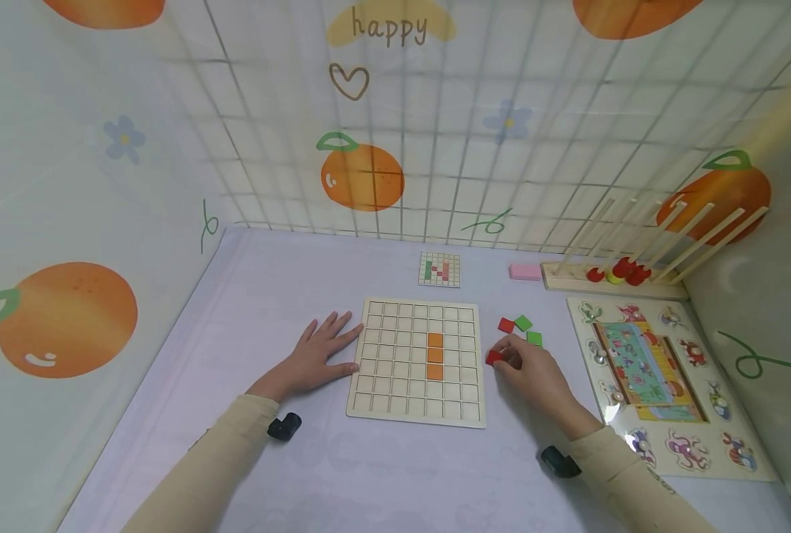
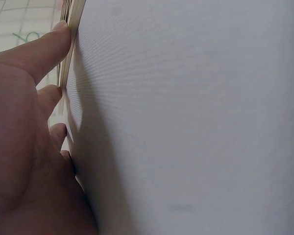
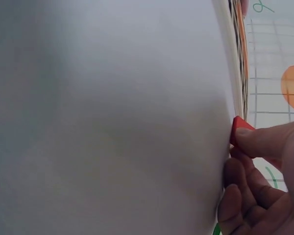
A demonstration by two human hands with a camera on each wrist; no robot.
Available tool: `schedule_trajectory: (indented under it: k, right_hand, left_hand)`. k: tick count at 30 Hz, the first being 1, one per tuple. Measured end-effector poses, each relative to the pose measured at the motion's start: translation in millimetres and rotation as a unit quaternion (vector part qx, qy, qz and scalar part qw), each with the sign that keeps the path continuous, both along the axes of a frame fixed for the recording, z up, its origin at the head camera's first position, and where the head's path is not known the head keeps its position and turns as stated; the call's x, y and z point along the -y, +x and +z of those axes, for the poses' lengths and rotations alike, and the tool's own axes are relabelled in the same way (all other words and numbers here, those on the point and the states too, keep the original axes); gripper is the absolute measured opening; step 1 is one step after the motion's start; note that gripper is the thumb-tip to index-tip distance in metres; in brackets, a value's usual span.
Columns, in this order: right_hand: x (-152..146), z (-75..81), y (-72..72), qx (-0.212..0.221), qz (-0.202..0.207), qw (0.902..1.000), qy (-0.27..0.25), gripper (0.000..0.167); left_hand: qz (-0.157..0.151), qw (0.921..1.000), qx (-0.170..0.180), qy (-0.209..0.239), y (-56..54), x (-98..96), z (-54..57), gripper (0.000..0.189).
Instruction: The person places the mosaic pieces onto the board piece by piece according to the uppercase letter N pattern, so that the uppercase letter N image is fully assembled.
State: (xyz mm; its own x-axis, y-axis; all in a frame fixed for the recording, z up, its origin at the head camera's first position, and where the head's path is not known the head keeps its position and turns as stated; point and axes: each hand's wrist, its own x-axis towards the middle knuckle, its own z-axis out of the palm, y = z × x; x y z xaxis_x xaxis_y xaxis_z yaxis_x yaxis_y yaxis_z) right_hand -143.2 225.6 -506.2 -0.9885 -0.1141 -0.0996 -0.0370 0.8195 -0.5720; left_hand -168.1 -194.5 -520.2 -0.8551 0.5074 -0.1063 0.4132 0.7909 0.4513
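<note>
A wooden grid board (image 1: pixel 395 400) lies on the table, with several orange square tiles (image 1: pixel 435 356) in a column right of its middle. My left hand (image 1: pixel 317 355) rests spread on the table, thumb and index fingertip touching the board's left edge. Just off the right edge, my right hand (image 1: pixel 532 370) pinches a red tile (image 1: pixel 493 357) between thumb and fingers; the right wrist view shows this red tile (image 3: pixel 239 128) tilted close to the table surface. Beyond that hand lie another red tile (image 1: pixel 506 325) and two green tiles (image 1: pixel 523 323), one partly behind the fingers.
A small pattern card (image 1: pixel 439 269) with coloured squares lies behind the board. Further right are a pink block (image 1: pixel 525 272) and a wooden peg rack (image 1: pixel 615 281) with upright rods. A picture puzzle board (image 1: pixel 675 451) lies on the right, close to my right forearm.
</note>
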Motion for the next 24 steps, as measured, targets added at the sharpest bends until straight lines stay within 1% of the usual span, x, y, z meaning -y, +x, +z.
schedule_trajectory:
  k: [15,24]
  right_hand:
    - [-1.2,-2.6,4.7,-0.023,-0.001,0.9996,-0.019,0.018]
    - [-0.1,2.0,5.8,-0.028,-0.004,0.9987,-0.042,0.018]
  left_hand:
    - [0.002,1.0,-0.002,-0.004,-0.4,-0.1,-0.5,0.079]
    - [0.002,1.0,-0.002,-0.008,-1.6,0.1,-3.0,0.079]
